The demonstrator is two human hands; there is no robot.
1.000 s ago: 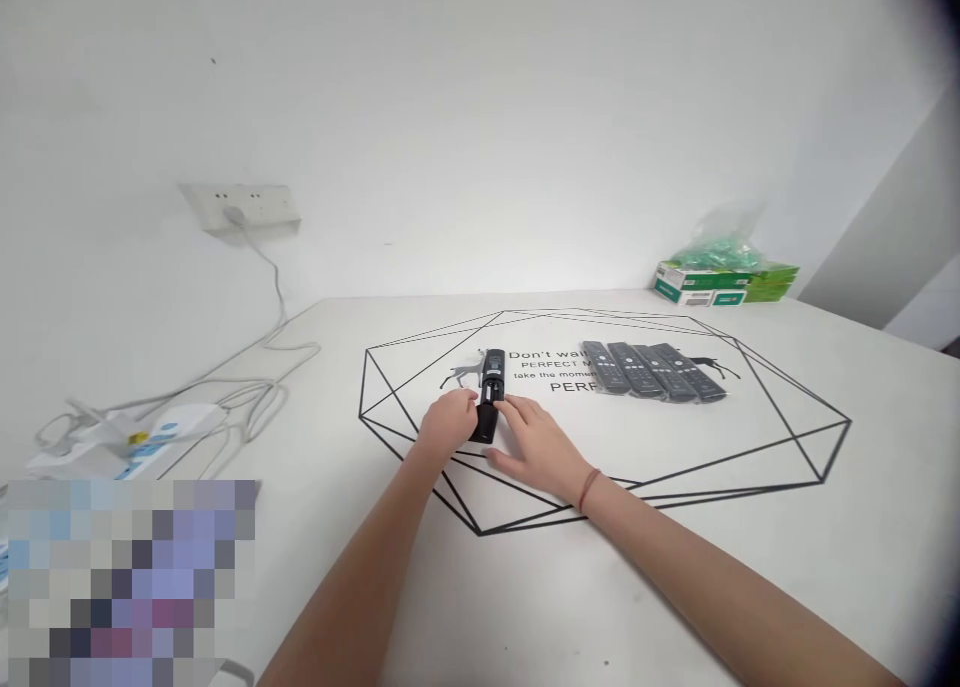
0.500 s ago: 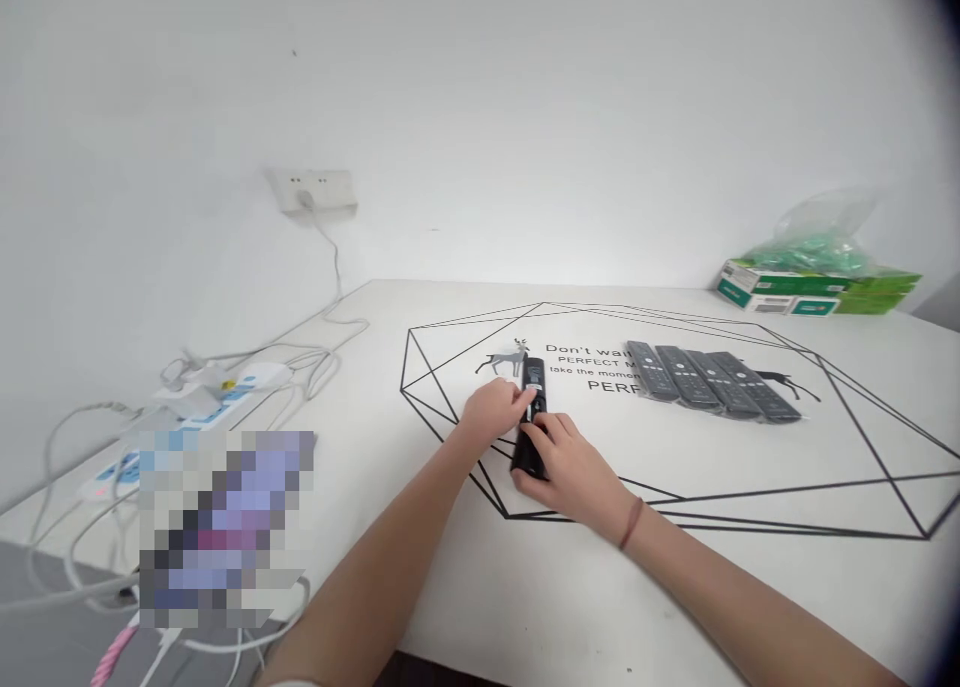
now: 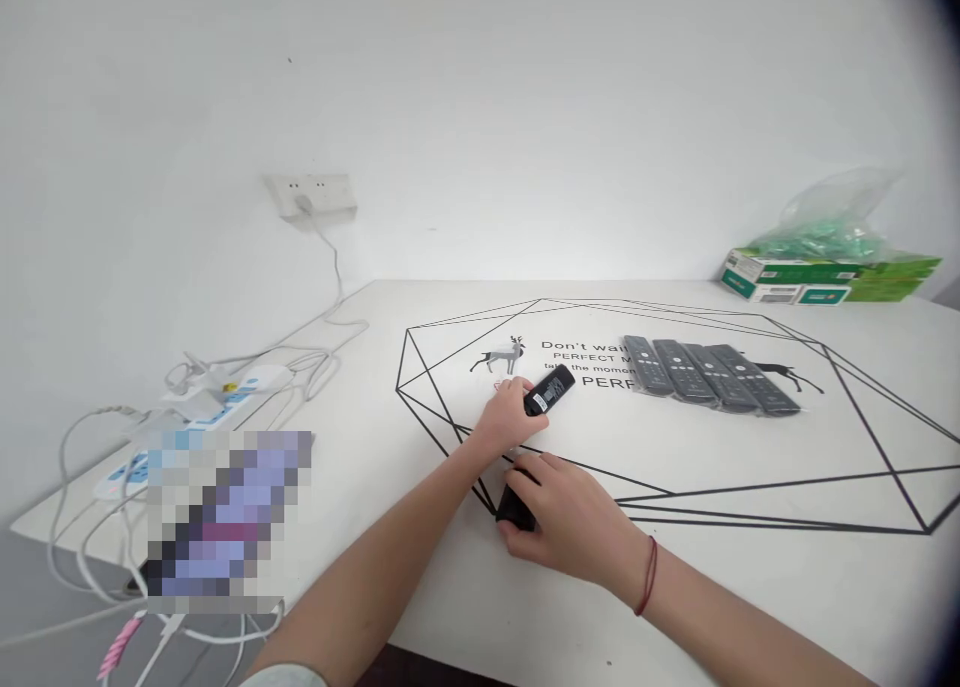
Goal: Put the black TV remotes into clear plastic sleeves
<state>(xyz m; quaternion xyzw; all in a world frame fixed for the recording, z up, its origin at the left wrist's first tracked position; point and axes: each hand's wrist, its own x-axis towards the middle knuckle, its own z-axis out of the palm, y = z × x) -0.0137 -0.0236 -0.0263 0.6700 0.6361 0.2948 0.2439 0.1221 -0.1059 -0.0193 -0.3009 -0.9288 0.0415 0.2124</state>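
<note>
My left hand is closed round the lower part of a black remote-like piece with a printed label, tilted up to the right above the white table. Nearer the front, my right hand grips a second black piece between thumb and fingers, and part of that piece is hidden by the hand. The two black pieces are apart. Several dark remotes in clear wrapping lie side by side to the right of my hands.
Green and white boxes with a plastic bag on top stand at the back right. At left are a power strip with tangled white cables and a blurred purple object. A wall socket is behind.
The black object that both hands were on is now in two separate pieces. My left hand's piece has turned to the right; my right hand has moved toward the front edge with the other.
</note>
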